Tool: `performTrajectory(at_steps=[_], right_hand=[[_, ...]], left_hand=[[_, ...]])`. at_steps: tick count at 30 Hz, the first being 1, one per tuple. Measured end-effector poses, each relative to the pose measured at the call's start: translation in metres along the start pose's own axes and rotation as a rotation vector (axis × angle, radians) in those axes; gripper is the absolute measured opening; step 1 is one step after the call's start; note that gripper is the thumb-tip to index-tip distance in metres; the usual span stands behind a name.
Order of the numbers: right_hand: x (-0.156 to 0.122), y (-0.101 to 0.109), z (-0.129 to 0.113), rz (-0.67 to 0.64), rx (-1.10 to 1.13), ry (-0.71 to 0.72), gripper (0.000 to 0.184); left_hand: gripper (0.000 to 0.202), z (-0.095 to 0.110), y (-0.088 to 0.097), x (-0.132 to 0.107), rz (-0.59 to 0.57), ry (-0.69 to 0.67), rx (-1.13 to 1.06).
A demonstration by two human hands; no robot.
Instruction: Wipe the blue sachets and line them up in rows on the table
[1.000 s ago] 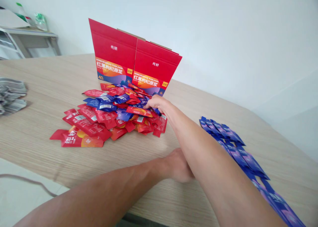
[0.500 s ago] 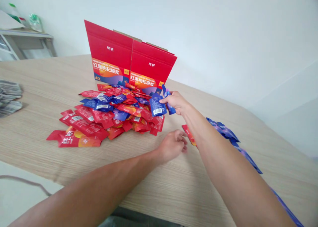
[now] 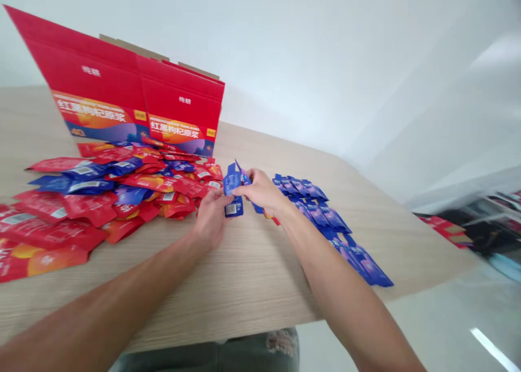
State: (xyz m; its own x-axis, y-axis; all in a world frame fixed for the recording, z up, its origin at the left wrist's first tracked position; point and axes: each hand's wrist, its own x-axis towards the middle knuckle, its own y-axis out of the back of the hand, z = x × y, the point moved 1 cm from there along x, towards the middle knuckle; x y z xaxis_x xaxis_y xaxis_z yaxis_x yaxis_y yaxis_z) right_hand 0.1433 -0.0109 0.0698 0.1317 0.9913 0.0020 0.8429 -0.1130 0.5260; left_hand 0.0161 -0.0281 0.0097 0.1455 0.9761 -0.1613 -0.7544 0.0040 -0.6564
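Observation:
My right hand is closed on blue pouches, held up above the table in front of the box. My left hand meets them from the left, its fingers closed at the lower part of the nearest pouch, where a white barcode label shows. Part of a red pouch peeks out below my right hand. To the left lies a loose heap of red and blue pouches. Blue pouches in overlapping rows lie to the right, partly hidden by my right forearm.
Behind the heap stands a red printed carton with its flaps up. A white wall rises behind the wooden table. Beyond the table's right edge, dark and red items appear blurred.
The view has swung to the right, bringing the blue rows into sight. My right hand has brought the blue pouches away from the heap, and my left hand has come up to take hold of them.

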Motion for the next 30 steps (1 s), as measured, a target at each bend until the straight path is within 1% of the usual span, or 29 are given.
performTrajectory(at_steps=[2, 4, 6, 8, 9, 10, 13, 14, 16, 17, 18, 21, 23, 25, 30], right_hand=[[-0.011, 0.005, 0.008, -0.078, 0.164, -0.047, 0.036], [-0.025, 0.019, 0.016, -0.14, 0.329, -0.082, 0.043], [-0.044, 0.042, 0.025, -0.148, 0.434, -0.089, 0.046], [-0.066, 0.075, 0.035, -0.088, 0.452, -0.066, 0.047], [-0.078, 0.095, 0.042, -0.027, 0.417, -0.051, 0.047], [-0.089, 0.117, 0.051, 0.076, 0.337, -0.028, 0.048], [-0.123, 0.183, 0.086, 0.383, -0.061, -0.052, 0.049], [-0.133, 0.202, 0.099, 0.485, -0.201, -0.09, 0.045], [-0.152, 0.228, 0.126, 0.614, -0.482, -0.222, 0.035], [-0.16, 0.235, 0.139, 0.625, -0.596, -0.287, 0.032], [-0.166, 0.238, 0.15, 0.607, -0.688, -0.348, 0.03], [-0.178, 0.232, 0.172, 0.482, -0.822, -0.451, 0.028], [-0.18, 0.225, 0.177, 0.442, -0.852, -0.472, 0.027], [-0.179, 0.22, 0.179, 0.434, -0.877, -0.477, 0.028], [-0.172, 0.22, 0.181, 0.374, -0.935, -0.484, 0.03]], left_hand=[[0.021, 0.0, -0.002, 0.0, -0.001, 0.034, 0.014], [0.021, 0.004, -0.005, -0.002, 0.022, 0.05, -0.01], [0.021, 0.008, -0.008, -0.006, 0.042, 0.065, -0.026], [0.02, 0.012, -0.01, -0.01, 0.059, 0.081, -0.013], [0.02, 0.013, -0.011, -0.012, 0.065, 0.088, 0.001], [0.019, 0.013, -0.011, -0.013, 0.069, 0.095, 0.014], [0.018, 0.011, -0.011, -0.015, 0.041, 0.12, 0.026], [0.018, 0.01, -0.011, -0.015, 0.022, 0.126, 0.025], [0.018, 0.006, -0.01, -0.015, -0.014, 0.131, 0.025], [0.019, 0.005, -0.01, -0.015, -0.029, 0.128, 0.026], [0.02, 0.003, -0.01, -0.014, -0.041, 0.123, 0.027], [0.022, 0.0, -0.009, -0.014, -0.065, 0.1, 0.028], [0.02, -0.001, -0.008, -0.014, -0.063, 0.087, 0.032], [0.017, -0.002, -0.007, -0.015, -0.063, 0.078, 0.038], [0.016, -0.002, -0.008, -0.017, -0.076, 0.073, 0.073]])
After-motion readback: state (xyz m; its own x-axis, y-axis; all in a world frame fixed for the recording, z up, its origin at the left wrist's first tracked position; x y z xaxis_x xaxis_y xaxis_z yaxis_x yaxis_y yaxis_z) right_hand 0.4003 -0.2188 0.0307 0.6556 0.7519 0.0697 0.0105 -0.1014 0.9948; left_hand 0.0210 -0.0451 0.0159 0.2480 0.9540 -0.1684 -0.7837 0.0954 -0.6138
